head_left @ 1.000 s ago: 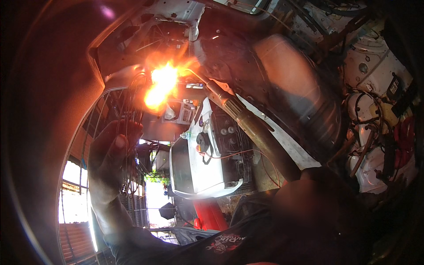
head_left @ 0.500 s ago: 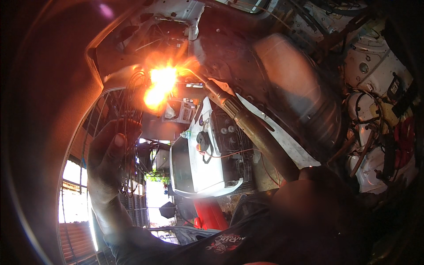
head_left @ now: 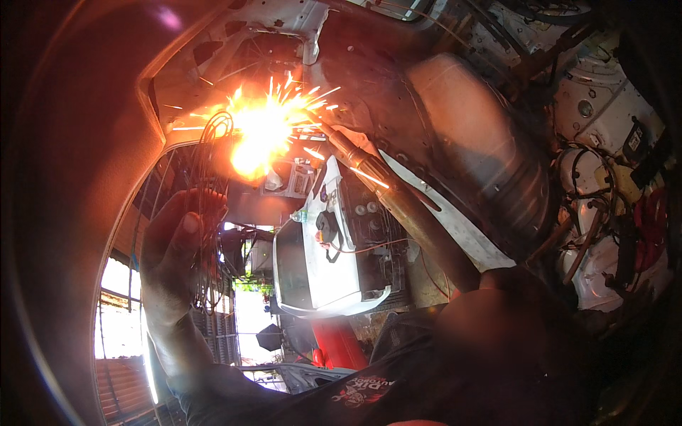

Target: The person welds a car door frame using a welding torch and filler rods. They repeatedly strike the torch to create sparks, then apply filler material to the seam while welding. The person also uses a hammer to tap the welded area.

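My left hand [head_left: 170, 248] is raised at the left, its fingers closed around a loose coil of thin wire [head_left: 219, 124]. The top of the coil reaches up beside a glaring flame. From the lower right a gas torch [head_left: 405, 206] slants up, its thin tip meeting the bright glare [head_left: 263, 131] on the metal panel. Sparks spray out around the tip, and the glare hides the heated spot. My right hand [head_left: 490, 302] is a dark, blurred shape at the lower end of the torch, closed on it; single fingers do not show.
Vehicle body metal [head_left: 469, 121] curves close above and to the right. Hoses and cables [head_left: 590, 170] hang at the far right. Beyond my arms stands a white vehicle [head_left: 330, 263] with its engine bay exposed. A red object [head_left: 337, 344] is below it, and barred metalwork is at the left.
The glare has grown brighter and wider, and sparks now fly from it. Both hands, the torch and the wire coil stay almost in place.
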A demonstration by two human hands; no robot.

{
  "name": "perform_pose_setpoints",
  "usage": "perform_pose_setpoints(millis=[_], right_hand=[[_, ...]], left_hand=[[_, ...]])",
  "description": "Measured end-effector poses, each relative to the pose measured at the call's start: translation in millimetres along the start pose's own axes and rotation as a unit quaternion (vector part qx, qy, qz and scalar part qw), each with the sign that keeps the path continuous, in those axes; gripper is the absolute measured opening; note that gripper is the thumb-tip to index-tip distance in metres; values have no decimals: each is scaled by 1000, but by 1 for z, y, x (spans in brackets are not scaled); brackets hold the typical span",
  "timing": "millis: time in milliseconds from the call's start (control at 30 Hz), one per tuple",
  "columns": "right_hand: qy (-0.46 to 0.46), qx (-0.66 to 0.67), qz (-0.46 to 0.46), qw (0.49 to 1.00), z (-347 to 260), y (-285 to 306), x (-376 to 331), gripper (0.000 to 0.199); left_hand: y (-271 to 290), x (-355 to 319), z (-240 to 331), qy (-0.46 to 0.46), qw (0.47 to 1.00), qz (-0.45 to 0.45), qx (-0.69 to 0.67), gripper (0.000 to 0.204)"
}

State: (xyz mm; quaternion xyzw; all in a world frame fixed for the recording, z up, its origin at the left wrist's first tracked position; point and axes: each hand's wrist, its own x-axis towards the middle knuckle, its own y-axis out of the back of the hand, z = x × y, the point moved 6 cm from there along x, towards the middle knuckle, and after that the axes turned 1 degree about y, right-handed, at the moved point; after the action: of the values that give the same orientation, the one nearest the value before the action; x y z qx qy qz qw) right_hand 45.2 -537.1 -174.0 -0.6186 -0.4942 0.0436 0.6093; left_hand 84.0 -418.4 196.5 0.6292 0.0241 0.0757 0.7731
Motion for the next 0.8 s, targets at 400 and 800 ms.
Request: perform_pose_setpoints(millis=[400,800], right_hand=[[14,-2,4,1000,-1,3,-1,26],[-15,7,32,999,-15,-6,-7,25]], left_hand=[[-1,2,-2,9,1000,-14,-3,48],[-3,0,-7,-25,997,-21,-68,44]])
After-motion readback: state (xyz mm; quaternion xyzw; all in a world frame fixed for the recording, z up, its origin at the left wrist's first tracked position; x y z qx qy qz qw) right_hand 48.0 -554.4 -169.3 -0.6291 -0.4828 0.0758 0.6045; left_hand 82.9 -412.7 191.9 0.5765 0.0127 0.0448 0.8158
